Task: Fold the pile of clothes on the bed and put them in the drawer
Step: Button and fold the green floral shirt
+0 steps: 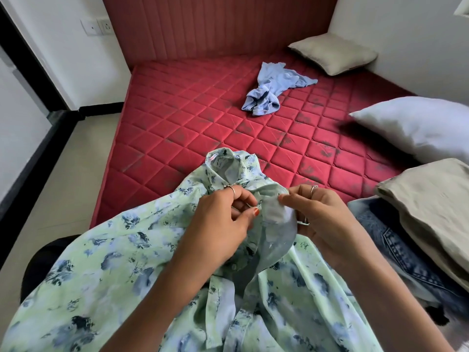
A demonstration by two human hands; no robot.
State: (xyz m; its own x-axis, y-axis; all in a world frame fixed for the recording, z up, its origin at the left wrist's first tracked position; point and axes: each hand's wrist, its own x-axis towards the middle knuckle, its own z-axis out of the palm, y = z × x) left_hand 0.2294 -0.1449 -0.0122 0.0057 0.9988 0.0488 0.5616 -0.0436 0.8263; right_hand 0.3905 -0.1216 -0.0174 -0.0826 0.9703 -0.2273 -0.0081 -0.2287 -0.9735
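Now we hold the green floral shirt (106,270) at the near edge of the red quilted mattress (193,118), our left hand (218,219) and right hand (327,219) both pinching its front placket below the collar. Farther off lies a crumpled light-blue garment (271,90); folded jeans (396,250) sit at right.

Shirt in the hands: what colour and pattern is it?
The shirt is pale green with blue-grey floral blotches, seen in the head view, the only one.
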